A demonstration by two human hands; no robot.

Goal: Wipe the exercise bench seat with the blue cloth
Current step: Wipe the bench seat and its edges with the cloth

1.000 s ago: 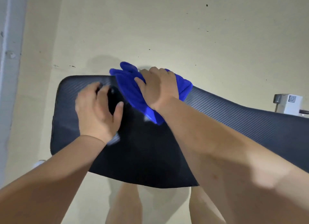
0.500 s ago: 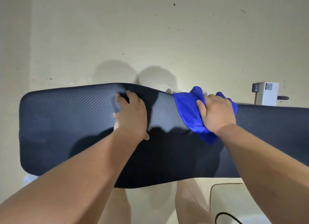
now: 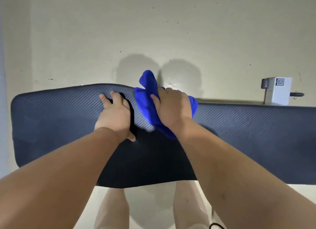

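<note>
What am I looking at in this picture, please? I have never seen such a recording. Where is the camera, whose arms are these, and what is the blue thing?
There is no machine here: a person works with two bare hands. The one picture comes from a wide-angle camera worn on the person's head. It looks forward and down, so the arms come in from the bottom edge and the person's legs show below. The long dark padded surface is the exercise bench seat, standing over a pale floor. The left hand rests on the seat with fairly straight fingers and holds nothing. The right hand grips a bunched blue cloth and presses it on the seat near the far edge. Beyond the bench, at the right, is a small white box; I cannot tell what it is.
</note>
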